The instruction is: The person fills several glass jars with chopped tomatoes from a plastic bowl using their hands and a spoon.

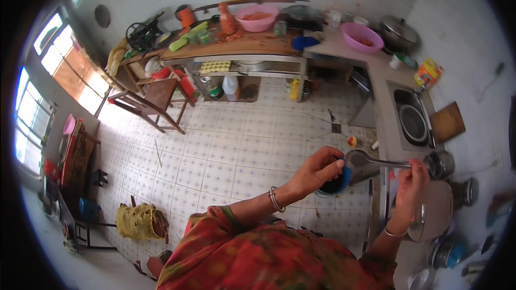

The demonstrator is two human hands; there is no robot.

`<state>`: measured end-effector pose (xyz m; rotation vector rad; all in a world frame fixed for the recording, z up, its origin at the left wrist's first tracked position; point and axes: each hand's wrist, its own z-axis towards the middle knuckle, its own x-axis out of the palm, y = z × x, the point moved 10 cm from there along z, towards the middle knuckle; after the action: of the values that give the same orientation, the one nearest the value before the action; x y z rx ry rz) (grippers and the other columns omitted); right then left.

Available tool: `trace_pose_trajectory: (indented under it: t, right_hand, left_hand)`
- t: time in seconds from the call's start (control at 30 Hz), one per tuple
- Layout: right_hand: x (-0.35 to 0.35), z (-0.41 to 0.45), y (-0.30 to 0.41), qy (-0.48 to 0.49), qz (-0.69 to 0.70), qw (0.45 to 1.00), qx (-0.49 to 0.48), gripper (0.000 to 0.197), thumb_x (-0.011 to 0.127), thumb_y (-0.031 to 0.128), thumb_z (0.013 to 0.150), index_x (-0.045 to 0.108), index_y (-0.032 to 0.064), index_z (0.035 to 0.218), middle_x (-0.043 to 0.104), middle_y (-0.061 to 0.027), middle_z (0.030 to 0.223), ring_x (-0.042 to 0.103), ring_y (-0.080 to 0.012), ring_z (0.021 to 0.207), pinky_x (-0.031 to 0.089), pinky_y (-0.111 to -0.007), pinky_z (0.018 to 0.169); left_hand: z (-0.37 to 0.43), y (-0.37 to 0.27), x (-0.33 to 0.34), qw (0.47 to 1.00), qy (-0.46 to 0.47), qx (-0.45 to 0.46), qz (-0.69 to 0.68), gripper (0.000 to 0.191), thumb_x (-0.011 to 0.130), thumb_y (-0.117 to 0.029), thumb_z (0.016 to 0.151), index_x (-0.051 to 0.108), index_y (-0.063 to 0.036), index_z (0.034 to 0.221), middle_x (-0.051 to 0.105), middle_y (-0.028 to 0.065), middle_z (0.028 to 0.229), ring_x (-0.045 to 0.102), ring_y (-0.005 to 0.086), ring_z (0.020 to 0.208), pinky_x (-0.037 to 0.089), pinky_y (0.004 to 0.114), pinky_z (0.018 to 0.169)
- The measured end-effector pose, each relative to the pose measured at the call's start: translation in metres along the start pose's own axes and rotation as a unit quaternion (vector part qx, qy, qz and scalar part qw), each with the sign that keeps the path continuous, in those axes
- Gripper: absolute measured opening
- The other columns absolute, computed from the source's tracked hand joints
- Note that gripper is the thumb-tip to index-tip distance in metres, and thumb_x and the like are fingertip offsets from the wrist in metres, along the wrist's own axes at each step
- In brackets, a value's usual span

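Note:
Between my two hands is a metal spoon or ladle (381,162), its bowl towards the left and its handle running right. My right hand (413,183) grips the end of that handle above the worktop's edge. My left hand (322,169) is at the bowl end, thumb and fingers pinched near its rim; whether it holds the rim or something small there, I cannot tell. Beneath my left hand a blue bucket or basin (342,181) with a dark inside stands on the floor, partly hidden. Each wrist wears a metal bangle.
A sink (397,96) with a round basin in it is set in the worktop at the right, beside a wooden board (447,122). Pink basins (362,44) and pots stand along the back. A wooden chair (157,96) and a yellow sack (137,221) are on the tiled floor.

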<state>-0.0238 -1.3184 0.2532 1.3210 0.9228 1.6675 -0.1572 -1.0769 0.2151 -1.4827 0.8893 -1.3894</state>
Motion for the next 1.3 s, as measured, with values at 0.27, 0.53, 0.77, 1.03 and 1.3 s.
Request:
trace_pose_trajectory:
  t: [0.27, 0.53, 0.77, 1.03, 1.3]
  right_hand:
    - [0.271, 0.020, -0.110, 0.255, -0.030, 0.965, 0.054, 0.016, 0.059, 0.014, 0.091, 0.061, -0.0014, 0.091, 0.056, -0.0041, 0.069, 0.047, -0.0101, 0.052, 0.039, -0.022, 0.052]
    - [0.404, 0.097, -0.204, 0.406, 0.062, 0.909, 0.065, 0.029, 0.054, 0.029, 0.096, 0.053, -0.0004, 0.094, 0.061, -0.0182, 0.090, 0.060, -0.0176, 0.062, 0.052, -0.028, 0.056]
    - [0.540, 0.210, -0.275, 0.434, 0.082, 0.895, 0.064, 0.024, 0.043, 0.024, 0.101, 0.046, 0.0040, 0.089, 0.057, -0.0133, 0.081, 0.057, -0.0168, 0.058, 0.051, -0.028, 0.055]
    - [0.685, 0.347, -0.340, 0.350, 0.082, 0.933, -0.008, 0.023, 0.037, 0.022, 0.102, 0.044, 0.0051, 0.088, 0.055, -0.0114, 0.083, 0.053, -0.0142, 0.061, 0.048, -0.027, 0.057]
    - [0.879, 0.402, -0.410, 0.395, 0.058, 0.914, -0.076, 0.022, 0.038, 0.021, 0.102, 0.044, 0.0032, 0.090, 0.056, -0.0130, 0.084, 0.054, -0.0147, 0.063, 0.048, -0.026, 0.058]
  left_hand:
    - [0.002, -0.062, -0.223, 0.974, -0.213, 0.070, -0.017, 0.012, 0.052, -0.018, 0.097, 0.052, -0.0058, 0.100, 0.058, 0.0010, 0.076, 0.053, 0.0084, 0.070, 0.044, 0.024, 0.066]
    - [0.108, -0.054, -0.342, 0.973, -0.193, -0.023, -0.125, 0.012, 0.054, -0.017, 0.096, 0.053, -0.0059, 0.096, 0.055, 0.0015, 0.076, 0.052, 0.0098, 0.069, 0.044, 0.024, 0.064]
    - [0.223, -0.105, -0.465, 0.958, -0.244, -0.039, -0.142, 0.015, 0.053, -0.020, 0.096, 0.053, -0.0048, 0.098, 0.054, 0.0026, 0.077, 0.052, 0.0117, 0.070, 0.045, 0.026, 0.065]
    - [0.279, -0.186, -0.648, 0.934, -0.345, 0.049, 0.077, 0.021, 0.059, -0.019, 0.093, 0.055, -0.0038, 0.107, 0.060, 0.0014, 0.087, 0.056, 0.0085, 0.079, 0.045, 0.023, 0.071]
    - [0.379, -0.277, -0.856, 0.871, -0.382, 0.161, 0.262, 0.048, 0.070, -0.012, 0.082, 0.047, -0.0013, 0.122, 0.054, 0.0070, 0.113, 0.054, 0.0143, 0.100, 0.046, 0.027, 0.085]
